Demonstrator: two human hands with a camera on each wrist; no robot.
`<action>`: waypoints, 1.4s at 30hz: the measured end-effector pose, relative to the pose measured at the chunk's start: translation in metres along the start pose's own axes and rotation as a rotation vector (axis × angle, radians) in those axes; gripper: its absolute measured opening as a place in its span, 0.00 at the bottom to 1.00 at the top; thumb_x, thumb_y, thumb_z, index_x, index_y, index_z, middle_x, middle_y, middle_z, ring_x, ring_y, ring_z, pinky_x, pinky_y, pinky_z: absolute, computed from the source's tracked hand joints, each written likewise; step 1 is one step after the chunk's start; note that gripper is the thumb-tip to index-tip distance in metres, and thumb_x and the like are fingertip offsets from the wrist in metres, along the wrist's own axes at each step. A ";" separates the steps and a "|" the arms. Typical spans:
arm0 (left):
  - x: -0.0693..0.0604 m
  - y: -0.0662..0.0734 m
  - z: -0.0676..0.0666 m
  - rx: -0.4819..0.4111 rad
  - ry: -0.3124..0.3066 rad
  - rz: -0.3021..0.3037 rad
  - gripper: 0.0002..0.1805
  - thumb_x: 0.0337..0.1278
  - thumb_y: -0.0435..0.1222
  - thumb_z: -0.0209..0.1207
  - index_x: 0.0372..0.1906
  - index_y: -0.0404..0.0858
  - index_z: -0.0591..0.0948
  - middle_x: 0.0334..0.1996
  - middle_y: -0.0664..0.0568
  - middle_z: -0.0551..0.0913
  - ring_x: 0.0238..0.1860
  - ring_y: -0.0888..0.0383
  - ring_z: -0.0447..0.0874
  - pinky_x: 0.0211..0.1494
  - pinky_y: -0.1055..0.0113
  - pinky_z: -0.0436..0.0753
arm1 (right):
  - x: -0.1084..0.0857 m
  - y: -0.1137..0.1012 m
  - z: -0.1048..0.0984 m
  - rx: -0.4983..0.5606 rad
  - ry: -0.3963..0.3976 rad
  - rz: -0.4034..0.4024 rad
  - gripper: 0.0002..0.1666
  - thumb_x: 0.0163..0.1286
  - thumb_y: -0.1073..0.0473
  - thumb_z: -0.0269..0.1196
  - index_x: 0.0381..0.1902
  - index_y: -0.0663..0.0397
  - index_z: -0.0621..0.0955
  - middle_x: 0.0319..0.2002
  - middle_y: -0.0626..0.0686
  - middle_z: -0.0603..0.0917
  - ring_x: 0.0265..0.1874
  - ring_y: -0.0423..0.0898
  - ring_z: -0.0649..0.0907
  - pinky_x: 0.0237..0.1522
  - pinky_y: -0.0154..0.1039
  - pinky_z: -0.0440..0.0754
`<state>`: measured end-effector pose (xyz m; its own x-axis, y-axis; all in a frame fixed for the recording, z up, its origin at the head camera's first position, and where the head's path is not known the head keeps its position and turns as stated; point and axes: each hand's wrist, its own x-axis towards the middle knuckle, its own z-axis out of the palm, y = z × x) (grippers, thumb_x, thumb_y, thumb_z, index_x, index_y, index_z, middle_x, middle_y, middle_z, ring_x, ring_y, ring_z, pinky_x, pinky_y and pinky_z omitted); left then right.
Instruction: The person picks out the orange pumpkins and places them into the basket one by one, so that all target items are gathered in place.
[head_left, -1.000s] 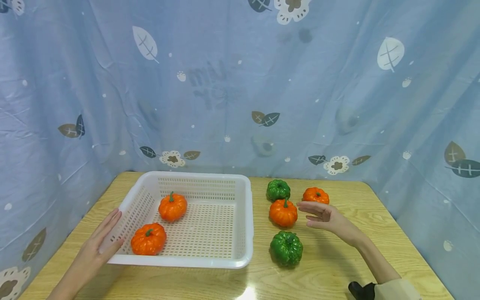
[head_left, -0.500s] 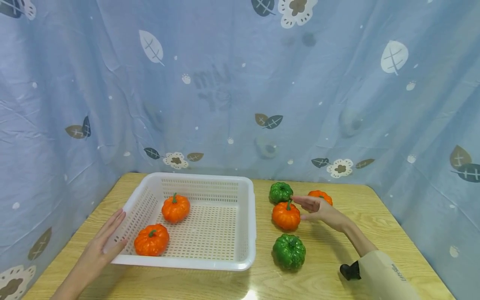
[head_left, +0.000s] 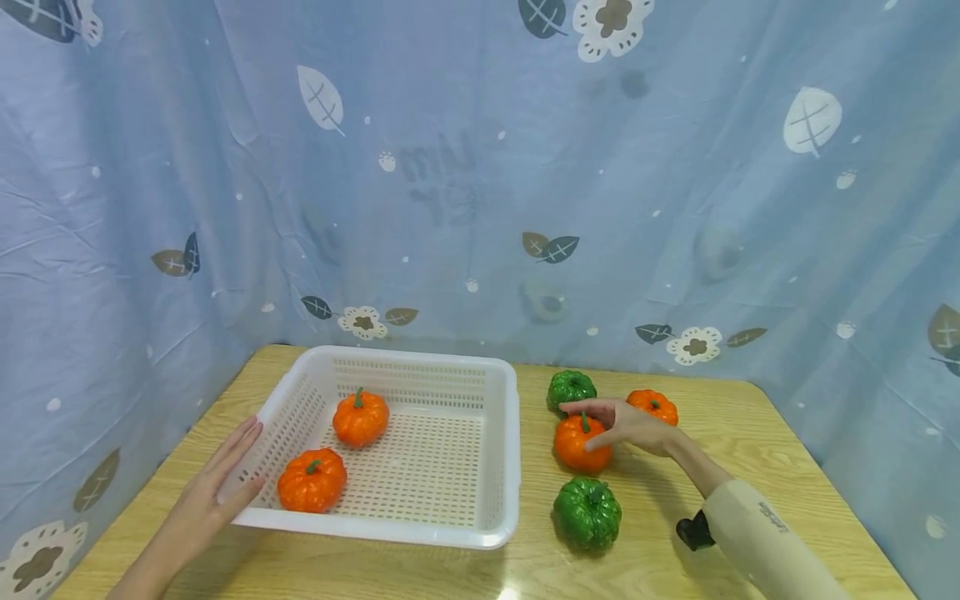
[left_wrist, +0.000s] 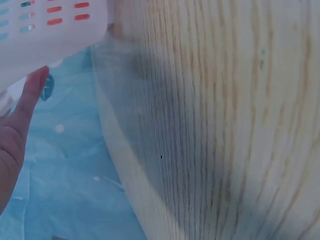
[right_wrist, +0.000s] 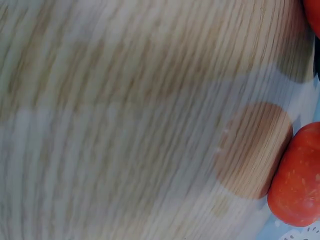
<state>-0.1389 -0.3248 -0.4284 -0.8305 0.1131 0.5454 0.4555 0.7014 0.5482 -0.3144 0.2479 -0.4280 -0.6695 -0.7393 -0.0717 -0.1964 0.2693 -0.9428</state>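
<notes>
In the head view my left hand (head_left: 206, 500) lies along the left side of a white plastic basket (head_left: 517, 454), its fingers extended against the rim. A finger touching the basket wall (left_wrist: 55, 42) shows in the left wrist view. Two orange toy pumpkins (head_left: 362, 418) sit inside the basket's left part. My right hand (head_left: 628, 423) straddles another orange pumpkin (head_left: 573, 446) on the table, thumb in front and fingers extended over its far side; whether they press on it I cannot tell. Behind it is a green pumpkin (head_left: 572, 388); a second green pumpkin (head_left: 588, 512) lies nearer.
An orange pumpkin (head_left: 652, 405) stands just behind my right hand. The wooden table (head_left: 720, 417) ends at a blue patterned curtain (head_left: 480, 208). A dark object (head_left: 695, 531) is attached at my right cuff. Orange-red pumpkins (right_wrist: 300, 175) edge into the right wrist view.
My right hand has moved left, from beside the orange pumpkin to over it. The left hand stays at the basket. The head view has shifted slightly.
</notes>
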 end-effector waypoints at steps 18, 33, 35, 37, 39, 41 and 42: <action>-0.001 -0.001 -0.001 0.003 -0.011 -0.025 0.37 0.54 0.26 0.61 0.71 0.34 0.63 0.72 0.72 0.51 0.67 0.81 0.45 0.61 0.87 0.44 | -0.007 0.004 0.001 0.031 -0.078 0.030 0.41 0.60 0.67 0.67 0.70 0.63 0.64 0.70 0.62 0.62 0.63 0.46 0.71 0.60 0.38 0.70; -0.001 0.002 0.000 -0.004 -0.019 -0.019 0.37 0.54 0.26 0.61 0.71 0.33 0.63 0.72 0.71 0.51 0.68 0.80 0.44 0.61 0.87 0.44 | -0.012 0.012 0.012 0.041 -0.055 0.057 0.45 0.56 0.66 0.70 0.70 0.57 0.64 0.63 0.61 0.70 0.54 0.54 0.77 0.52 0.46 0.78; -0.001 0.001 0.000 -0.006 -0.018 -0.016 0.37 0.53 0.25 0.61 0.70 0.33 0.63 0.72 0.71 0.51 0.68 0.80 0.44 0.61 0.87 0.44 | -0.013 0.011 0.013 0.046 -0.061 0.062 0.43 0.59 0.66 0.68 0.70 0.58 0.64 0.62 0.60 0.71 0.54 0.53 0.77 0.51 0.46 0.79; -0.001 0.001 0.000 -0.005 -0.017 -0.016 0.38 0.53 0.25 0.61 0.70 0.33 0.63 0.72 0.72 0.51 0.68 0.80 0.44 0.61 0.87 0.44 | -0.014 0.010 0.013 0.057 -0.065 0.061 0.41 0.61 0.66 0.66 0.70 0.61 0.64 0.61 0.60 0.72 0.54 0.53 0.78 0.51 0.47 0.79; 0.000 0.000 0.000 -0.002 -0.015 -0.017 0.38 0.52 0.25 0.61 0.70 0.33 0.63 0.72 0.72 0.50 0.68 0.80 0.44 0.61 0.87 0.44 | -0.016 0.007 0.013 0.060 -0.059 0.056 0.40 0.62 0.66 0.66 0.70 0.63 0.63 0.62 0.60 0.71 0.54 0.53 0.78 0.51 0.47 0.79; 0.000 0.000 0.000 0.004 -0.014 -0.019 0.38 0.52 0.25 0.61 0.71 0.34 0.63 0.72 0.73 0.50 0.68 0.80 0.44 0.61 0.87 0.43 | -0.018 0.004 0.013 0.057 -0.046 0.050 0.40 0.62 0.65 0.66 0.69 0.64 0.64 0.62 0.61 0.70 0.54 0.53 0.78 0.50 0.48 0.80; 0.000 0.000 0.000 0.007 -0.012 -0.018 0.38 0.52 0.25 0.61 0.71 0.34 0.63 0.72 0.73 0.50 0.68 0.80 0.44 0.61 0.87 0.43 | -0.019 0.003 0.013 0.050 -0.030 0.047 0.40 0.61 0.65 0.66 0.69 0.64 0.64 0.62 0.62 0.71 0.53 0.53 0.78 0.50 0.48 0.80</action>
<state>-0.1394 -0.3251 -0.4284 -0.8424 0.1094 0.5277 0.4387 0.7080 0.5534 -0.2926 0.2549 -0.4332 -0.6552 -0.7450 -0.1254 -0.1285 0.2735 -0.9532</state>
